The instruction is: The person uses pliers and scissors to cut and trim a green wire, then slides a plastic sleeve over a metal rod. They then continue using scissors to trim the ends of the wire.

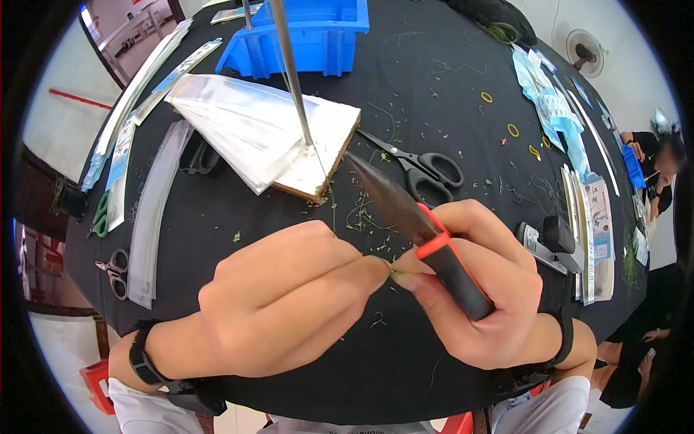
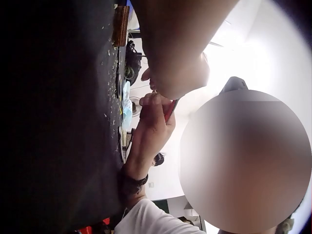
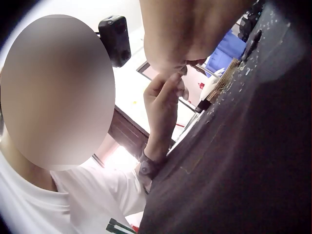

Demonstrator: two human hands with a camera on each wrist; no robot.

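My left hand and right hand meet fingertip to fingertip above the black-covered table. Thumb and forefinger of each pinch a thin thread, mostly hidden by the fingers. Curled right fingers also grip a tool with a red-and-black handle and a dark pointed blade, aimed up and away to the left. Behind the hands, a metal rod stands on a white-topped board, and a fine line hangs from near its foot toward the left hand. The left wrist view shows the right hand side-on.
Black scissors lie beyond the right hand, among thread scraps. Clear plastic sleeves lie on the board, with a blue bin behind. Small snips are at left; a stapler and printed packets are at right.
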